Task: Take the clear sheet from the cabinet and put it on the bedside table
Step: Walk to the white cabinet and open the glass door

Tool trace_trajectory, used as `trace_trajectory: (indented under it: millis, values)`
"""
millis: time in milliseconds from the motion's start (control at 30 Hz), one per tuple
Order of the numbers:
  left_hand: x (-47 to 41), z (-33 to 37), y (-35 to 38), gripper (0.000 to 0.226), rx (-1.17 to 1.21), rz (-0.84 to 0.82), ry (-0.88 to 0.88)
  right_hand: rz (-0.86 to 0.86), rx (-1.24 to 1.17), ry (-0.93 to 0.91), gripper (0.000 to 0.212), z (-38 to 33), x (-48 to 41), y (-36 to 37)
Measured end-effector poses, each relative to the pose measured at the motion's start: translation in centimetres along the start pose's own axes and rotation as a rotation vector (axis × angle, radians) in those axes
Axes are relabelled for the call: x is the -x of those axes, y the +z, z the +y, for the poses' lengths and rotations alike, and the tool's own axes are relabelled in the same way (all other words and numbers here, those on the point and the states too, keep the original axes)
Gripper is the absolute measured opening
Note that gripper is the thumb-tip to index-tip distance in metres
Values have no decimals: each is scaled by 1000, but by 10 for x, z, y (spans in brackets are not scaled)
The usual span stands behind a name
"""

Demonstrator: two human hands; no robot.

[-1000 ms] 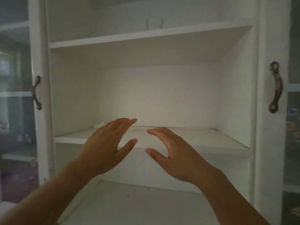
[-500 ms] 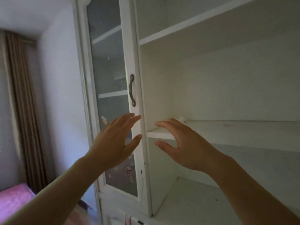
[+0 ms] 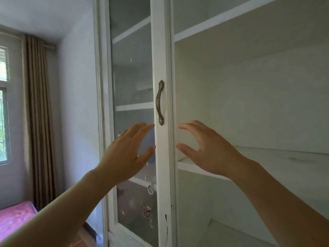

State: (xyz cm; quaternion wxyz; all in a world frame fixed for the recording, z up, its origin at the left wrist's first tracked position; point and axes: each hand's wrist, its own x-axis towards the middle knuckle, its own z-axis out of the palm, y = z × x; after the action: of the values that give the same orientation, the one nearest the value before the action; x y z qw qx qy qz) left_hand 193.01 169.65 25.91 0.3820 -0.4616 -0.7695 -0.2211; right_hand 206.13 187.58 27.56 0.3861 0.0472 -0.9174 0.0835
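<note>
My left hand (image 3: 128, 154) and my right hand (image 3: 210, 150) are raised at chest height with the palms facing each other and a narrow gap between them. Fingers and thumbs are spread on both. I cannot make out a clear sheet between them, and the frames do not show whether they hold one. They hover in front of the white cabinet (image 3: 284, 161), the left before its glass door (image 3: 131, 77), the right before the open compartment. A bedside table is not in view.
A bronze door handle (image 3: 160, 102) sits just above the gap between my hands. To the left are a brown curtain (image 3: 38, 122), a window (image 3: 3, 122) and a pink bed (image 3: 14, 218) at the lower left corner.
The view has swung left, from the open shelf to the glass door, wall and curtain. Both hands keep the same facing pose and spacing and have come away from the shelf.
</note>
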Motion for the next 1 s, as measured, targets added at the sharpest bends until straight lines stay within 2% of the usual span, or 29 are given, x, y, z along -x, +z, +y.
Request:
trace_trajectory:
  millis: [200, 400, 633, 767, 1000]
  values:
    - [-34, -36, 31, 63, -69, 35, 24, 57, 7, -48, 51, 24, -44, 11]
    - [-58, -59, 55, 64, -30, 91, 14, 128, -20, -74, 51, 32, -81, 35]
    - [-77, -90, 64, 62, 22, 160, 46, 310, 42, -66, 52, 23, -106, 46]
    - [-88, -107, 76, 57, 76, 174, 71, 362, 110, -39, 50, 13, -117, 52]
    - [-117, -142, 98, 68, 151, 145, 191, 477, 260, 103, 54, -9, -133, 68]
